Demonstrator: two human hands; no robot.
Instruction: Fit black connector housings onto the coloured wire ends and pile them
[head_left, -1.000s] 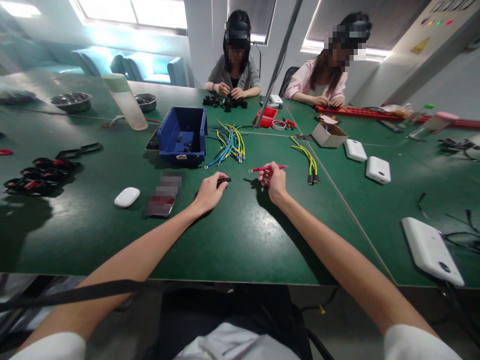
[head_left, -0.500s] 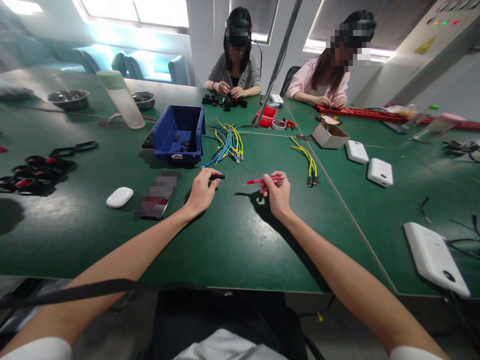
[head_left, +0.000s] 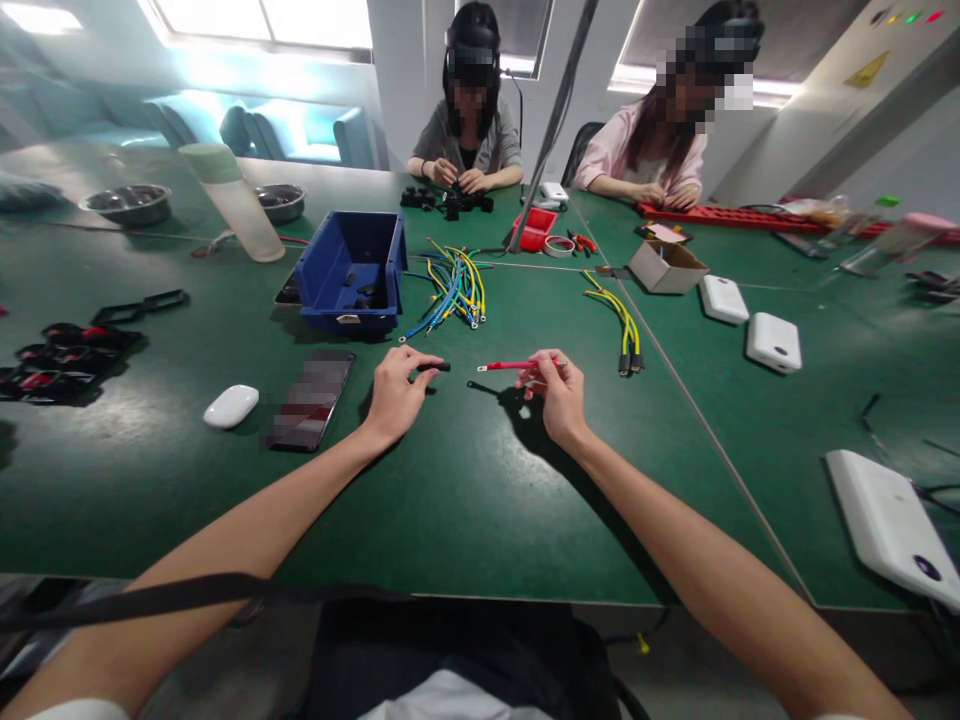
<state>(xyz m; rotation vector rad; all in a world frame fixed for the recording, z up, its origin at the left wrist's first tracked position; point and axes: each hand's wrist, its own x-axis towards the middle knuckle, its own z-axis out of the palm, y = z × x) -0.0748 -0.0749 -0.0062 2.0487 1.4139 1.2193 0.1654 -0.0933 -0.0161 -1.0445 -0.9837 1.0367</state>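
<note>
Between thumb and fingers, my left hand (head_left: 400,388) pinches a small black sleeve (head_left: 437,367), which points right. My right hand (head_left: 556,398) is closed on a short red wire (head_left: 510,366) with a metal ring terminal at its left end. That ring faces the sleeve across a small gap; the two do not touch. Beyond my hands lies a loose bunch of yellow, green and blue wires (head_left: 456,285) with ring terminals. Right of it are a few yellow-green wires (head_left: 621,318) with black sleeves on their near ends. A blue bin (head_left: 315,300) holding small black pieces stands beyond my left hand.
A phone (head_left: 313,400) and a white rounded case (head_left: 231,407) lie left of my left arm. White power banks (head_left: 892,520) and a small cardboard box (head_left: 666,268) are to the right. Two people sit across the table (head_left: 465,500). A slanted pole (head_left: 553,130) rises beyond the wires.
The red wire has turned so its ring terminal shows more clearly and sits level with the black sleeve. Both hands keep their hold, and the whole view has shifted slightly.
</note>
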